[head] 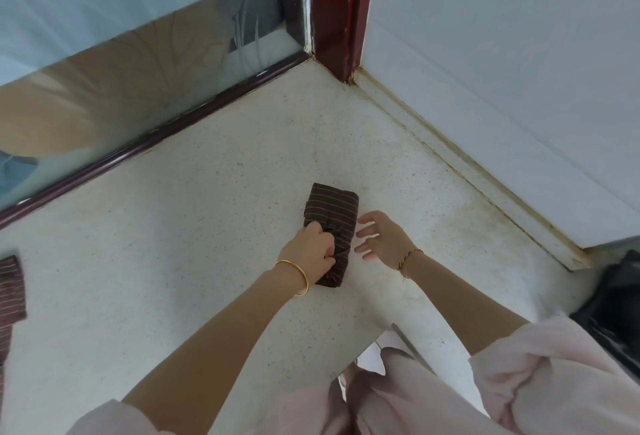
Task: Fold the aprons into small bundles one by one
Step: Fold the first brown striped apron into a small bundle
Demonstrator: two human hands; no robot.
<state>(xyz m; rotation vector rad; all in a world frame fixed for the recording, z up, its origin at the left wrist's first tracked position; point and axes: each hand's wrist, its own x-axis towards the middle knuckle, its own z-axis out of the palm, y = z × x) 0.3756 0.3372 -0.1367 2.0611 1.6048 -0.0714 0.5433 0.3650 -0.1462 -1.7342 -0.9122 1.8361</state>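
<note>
Striped apron (332, 207) lay mid-worktop (207, 192), already a small bundle. The left hand (310, 251) pinched its near end, grip closed on cloth, likely to pin the folds. The right hand (379, 235) hovered just beside, grip wide and empty. A second apron (10, 289) lay at the left edge.

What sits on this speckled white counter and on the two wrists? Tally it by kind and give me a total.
Brown pinstriped fabric aprons: 2, a folded bundle gripped by the left hand and a second apron at the left edge.
Gold wrist bracelets: 2, a solid bangle and a thin chain.
Black object, kind unclear: 1.
Total: 5.
</note>
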